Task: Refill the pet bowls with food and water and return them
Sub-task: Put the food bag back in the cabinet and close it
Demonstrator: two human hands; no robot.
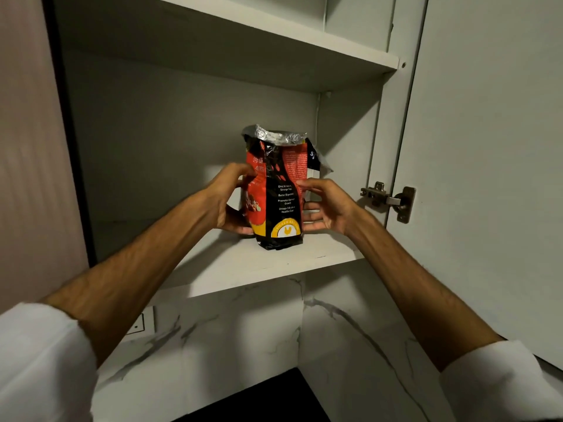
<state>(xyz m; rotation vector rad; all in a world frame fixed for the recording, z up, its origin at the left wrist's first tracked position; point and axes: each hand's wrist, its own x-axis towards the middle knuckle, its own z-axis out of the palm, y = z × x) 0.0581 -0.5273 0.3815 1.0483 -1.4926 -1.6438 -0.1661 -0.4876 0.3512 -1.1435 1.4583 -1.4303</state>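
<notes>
A red, black and yellow pet food bag (278,193) with a torn silver foil top stands upright on the lowest shelf (243,266) of an open wall cabinet. My left hand (228,199) grips the bag's left side, thumb near the bottom and fingers up by the red panel. My right hand (327,205) holds the right side, thumb on the front and fingers going behind it. The bag's base rests on the shelf near its front edge. No pet bowls are in view.
The cabinet door (487,178) hangs open on the right, its metal hinge (390,201) beside my right hand. A second shelf (304,47) runs above the bag. Below the cabinet is a white marble wall (274,330) with a wall socket (141,322) at the left.
</notes>
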